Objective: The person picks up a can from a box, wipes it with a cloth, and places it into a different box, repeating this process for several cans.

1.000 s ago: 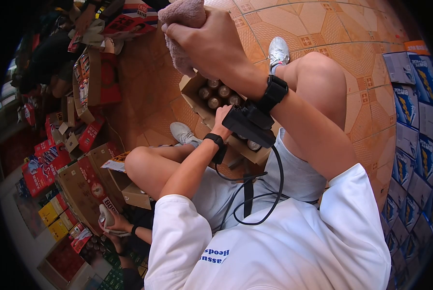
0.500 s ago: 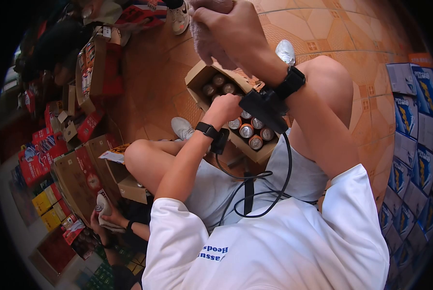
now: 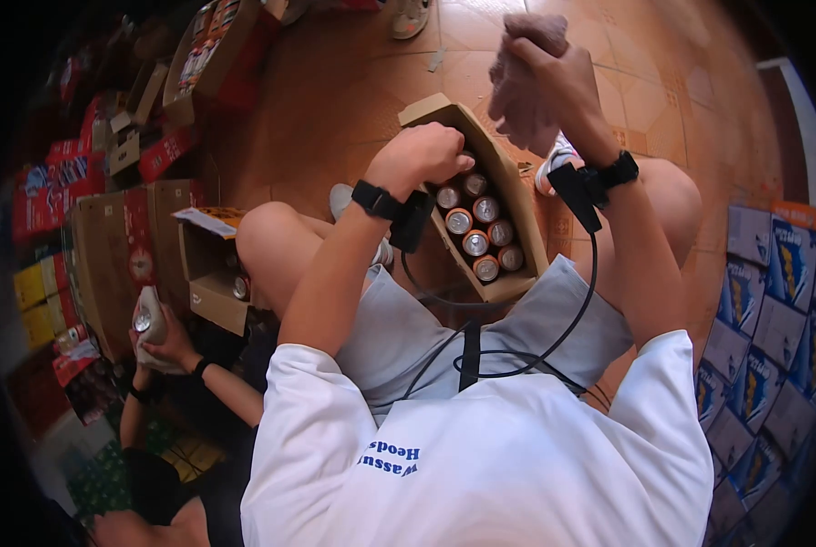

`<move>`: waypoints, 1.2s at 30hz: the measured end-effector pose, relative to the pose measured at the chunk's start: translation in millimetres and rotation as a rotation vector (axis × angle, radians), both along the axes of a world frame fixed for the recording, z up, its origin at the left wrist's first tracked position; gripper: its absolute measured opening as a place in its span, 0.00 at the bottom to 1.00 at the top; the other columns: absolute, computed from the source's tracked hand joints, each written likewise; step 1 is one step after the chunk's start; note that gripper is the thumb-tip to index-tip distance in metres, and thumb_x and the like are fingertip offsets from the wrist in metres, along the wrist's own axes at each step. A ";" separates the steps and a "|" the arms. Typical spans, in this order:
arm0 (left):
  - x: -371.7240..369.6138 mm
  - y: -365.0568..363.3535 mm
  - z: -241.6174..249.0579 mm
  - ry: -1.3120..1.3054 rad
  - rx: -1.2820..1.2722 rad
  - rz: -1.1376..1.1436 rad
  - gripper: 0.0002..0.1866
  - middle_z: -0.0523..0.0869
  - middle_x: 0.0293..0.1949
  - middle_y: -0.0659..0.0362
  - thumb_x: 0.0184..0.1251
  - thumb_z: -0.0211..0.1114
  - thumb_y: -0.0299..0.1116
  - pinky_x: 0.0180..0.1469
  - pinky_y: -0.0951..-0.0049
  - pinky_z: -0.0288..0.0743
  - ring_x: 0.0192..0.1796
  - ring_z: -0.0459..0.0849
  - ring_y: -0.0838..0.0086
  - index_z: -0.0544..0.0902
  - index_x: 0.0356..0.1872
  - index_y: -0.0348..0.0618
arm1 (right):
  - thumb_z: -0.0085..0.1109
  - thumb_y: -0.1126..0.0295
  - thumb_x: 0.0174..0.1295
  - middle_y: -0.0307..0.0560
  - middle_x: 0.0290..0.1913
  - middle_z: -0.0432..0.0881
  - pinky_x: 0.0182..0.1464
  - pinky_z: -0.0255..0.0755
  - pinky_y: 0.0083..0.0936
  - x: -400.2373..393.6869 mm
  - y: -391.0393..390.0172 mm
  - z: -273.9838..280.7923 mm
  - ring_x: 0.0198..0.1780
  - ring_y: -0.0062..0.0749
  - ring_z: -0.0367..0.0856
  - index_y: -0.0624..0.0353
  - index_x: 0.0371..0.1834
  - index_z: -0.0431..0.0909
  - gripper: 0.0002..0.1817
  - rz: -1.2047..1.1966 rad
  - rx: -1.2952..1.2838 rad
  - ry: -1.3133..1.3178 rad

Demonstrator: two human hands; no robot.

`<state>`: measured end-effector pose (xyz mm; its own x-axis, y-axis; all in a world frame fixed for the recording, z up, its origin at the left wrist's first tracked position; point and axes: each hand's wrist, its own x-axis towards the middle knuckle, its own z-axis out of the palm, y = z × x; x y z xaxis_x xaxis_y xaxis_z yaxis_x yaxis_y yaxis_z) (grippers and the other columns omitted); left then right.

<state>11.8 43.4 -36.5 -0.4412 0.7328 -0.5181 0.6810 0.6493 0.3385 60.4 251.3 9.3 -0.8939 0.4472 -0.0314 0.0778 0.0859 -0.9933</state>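
In the head view, an open cardboard box (image 3: 533, 239) stands on the floor between my legs. It holds several drink cans (image 3: 475, 242) upright with silver tops and orange rims. My left hand (image 3: 419, 155) reaches over the far left part of this box, palm down, with its fingers curled in. Whatever those fingers grip is hidden beneath them. Raised beyond the box's right side, my right hand (image 3: 561, 87) is closed around a crumpled pinkish-grey cloth (image 3: 522, 96). Black bands with small black devices and a cable are on both wrists.
On the left, another person's hands (image 3: 173, 342) hold a can (image 3: 142, 319) in a pale cloth. An open carton (image 3: 221, 305) lies beside my left knee. Large brown boxes (image 3: 107, 264) stand behind it. Blue-and-white cartons (image 3: 773, 337) are stacked at right. A shoe (image 3: 410, 18) shows at the top.
The view has shifted. My right hand has moved right with the cloth, away from above the box's far end. My left hand has gone from the box's middle towards its far end.
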 end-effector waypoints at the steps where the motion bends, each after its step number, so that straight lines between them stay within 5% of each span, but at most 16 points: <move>1: -7.5 -5.1 -0.2 0.012 -0.007 0.000 0.22 0.90 0.44 0.46 0.75 0.63 0.54 0.52 0.52 0.81 0.51 0.88 0.49 0.89 0.49 0.45 | 0.67 0.61 0.68 0.46 0.36 0.89 0.44 0.82 0.26 -5.5 3.7 -15.9 0.38 0.29 0.89 0.69 0.49 0.86 0.19 0.024 0.131 0.017; 10: -33.9 -44.1 29.5 0.038 0.153 0.165 0.24 0.91 0.48 0.45 0.72 0.65 0.53 0.54 0.53 0.82 0.52 0.89 0.50 0.90 0.44 0.38 | 0.69 0.59 0.62 0.48 0.42 0.89 0.49 0.80 0.28 1.9 -12.7 -40.9 0.45 0.30 0.87 0.67 0.49 0.86 0.21 0.143 0.384 -0.097; 23: -31.8 -62.4 45.2 0.149 0.336 0.326 0.23 0.90 0.54 0.49 0.70 0.67 0.51 0.58 0.54 0.82 0.56 0.88 0.51 0.90 0.51 0.40 | 0.69 0.60 0.68 0.42 0.43 0.89 0.48 0.80 0.25 -53.0 -43.0 18.3 0.45 0.22 0.84 0.66 0.52 0.86 0.19 0.400 0.382 -0.114; 30: -32.3 -50.5 51.6 0.114 0.170 0.292 0.21 0.91 0.49 0.50 0.70 0.68 0.51 0.55 0.55 0.83 0.53 0.89 0.52 0.91 0.48 0.41 | 0.67 0.62 0.68 0.43 0.41 0.89 0.48 0.80 0.26 -61.2 -19.1 -32.1 0.44 0.23 0.85 0.65 0.49 0.85 0.16 0.560 0.427 -0.056; 36: -35.8 -30.4 36.9 0.135 0.222 0.303 0.18 0.91 0.39 0.48 0.64 0.71 0.49 0.47 0.55 0.84 0.44 0.91 0.54 0.92 0.37 0.42 | 0.65 0.66 0.66 0.45 0.35 0.89 0.41 0.82 0.26 -58.9 -48.3 -4.7 0.36 0.25 0.88 0.63 0.49 0.84 0.14 0.726 0.394 -0.037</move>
